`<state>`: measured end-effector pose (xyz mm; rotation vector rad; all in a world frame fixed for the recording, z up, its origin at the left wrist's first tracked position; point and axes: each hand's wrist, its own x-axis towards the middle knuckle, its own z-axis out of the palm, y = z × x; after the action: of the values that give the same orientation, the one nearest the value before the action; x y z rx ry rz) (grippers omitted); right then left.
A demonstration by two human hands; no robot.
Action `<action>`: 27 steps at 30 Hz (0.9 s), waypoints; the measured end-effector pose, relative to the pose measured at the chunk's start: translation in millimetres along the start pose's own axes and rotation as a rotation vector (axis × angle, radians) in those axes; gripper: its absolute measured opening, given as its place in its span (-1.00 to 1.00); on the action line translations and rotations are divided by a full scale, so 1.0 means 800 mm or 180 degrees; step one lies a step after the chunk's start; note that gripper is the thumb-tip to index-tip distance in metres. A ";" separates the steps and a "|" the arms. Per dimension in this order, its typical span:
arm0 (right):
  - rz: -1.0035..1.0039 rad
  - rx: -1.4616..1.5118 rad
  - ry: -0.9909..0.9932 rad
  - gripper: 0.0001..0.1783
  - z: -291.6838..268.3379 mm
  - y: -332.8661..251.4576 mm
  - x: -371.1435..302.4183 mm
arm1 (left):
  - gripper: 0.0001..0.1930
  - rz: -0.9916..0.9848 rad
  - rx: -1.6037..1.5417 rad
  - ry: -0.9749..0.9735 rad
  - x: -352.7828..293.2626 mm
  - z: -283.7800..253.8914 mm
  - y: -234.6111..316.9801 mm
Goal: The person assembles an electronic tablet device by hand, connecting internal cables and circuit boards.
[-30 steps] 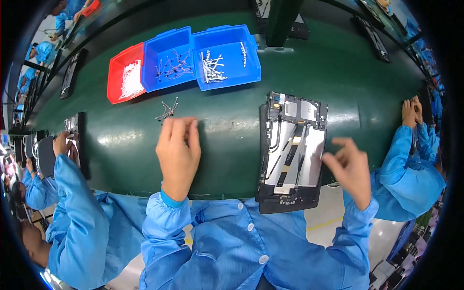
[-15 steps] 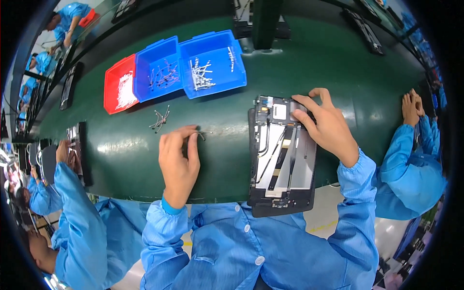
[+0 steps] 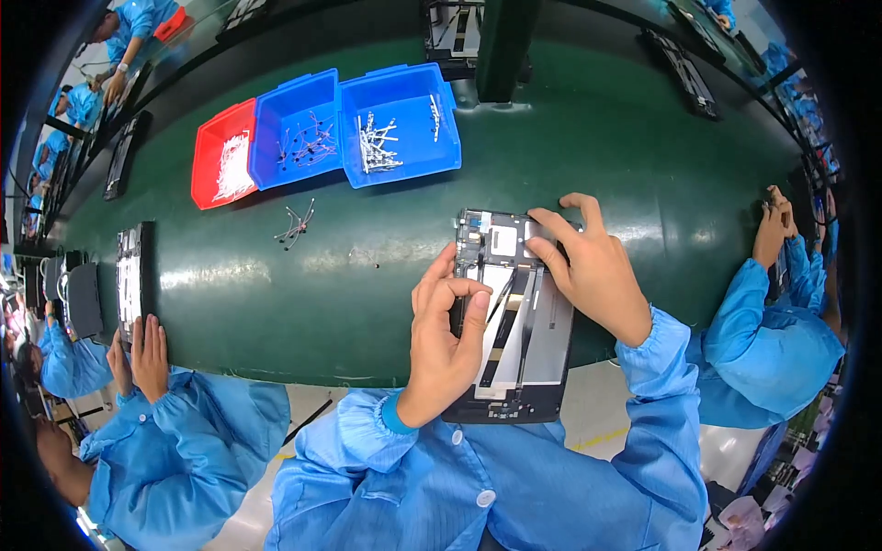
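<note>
A tablet with its back off lies in front of me, its near end sticking out over the table edge. It shows black circuit parts at the far end, pale panels and dark ribbon cables. My right hand grips its far right corner, thumb and index finger bent onto the board. At the tablet's left side is my left hand, thumb and index finger pinched together over the inner edge. What those fingertips hold is hidden. A few thin wired parts lie in a loose bunch farther left.
A red bin of white pieces adjoins a blue bin of wired parts and another blue bin of white-and-silver strips. A dark post stands behind. Co-workers sit on both sides, with another opened device at left.
My left hand has moved right, from the table with a thin wired part at its fingertips, to the tablet. The tablet and my right hand have shifted slightly left and nearer.
</note>
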<state>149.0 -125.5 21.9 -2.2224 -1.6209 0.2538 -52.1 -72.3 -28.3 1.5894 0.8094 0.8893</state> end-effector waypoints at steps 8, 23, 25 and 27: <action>-0.0154 0.0076 0.0066 -0.68 0.008 -0.004 0.021 | -0.91 -0.0060 0.0063 -0.0100 0.019 -0.028 -0.004; -0.1018 0.2033 0.0394 -0.79 0.038 -0.074 -0.007 | -0.92 0.0775 0.0403 -0.0389 0.044 -0.073 0.023; -0.1084 0.1909 0.0495 -0.82 0.036 -0.076 -0.007 | -0.89 0.0838 0.0664 -0.0417 0.047 -0.077 0.029; -0.1165 0.1799 0.0582 -0.86 0.035 -0.079 -0.005 | -0.86 0.0888 0.0939 -0.0429 0.052 -0.084 0.038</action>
<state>82.2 -106.6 21.2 -1.4623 -1.5761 0.3434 -88.7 -10.1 15.9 2.0355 0.6539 0.8753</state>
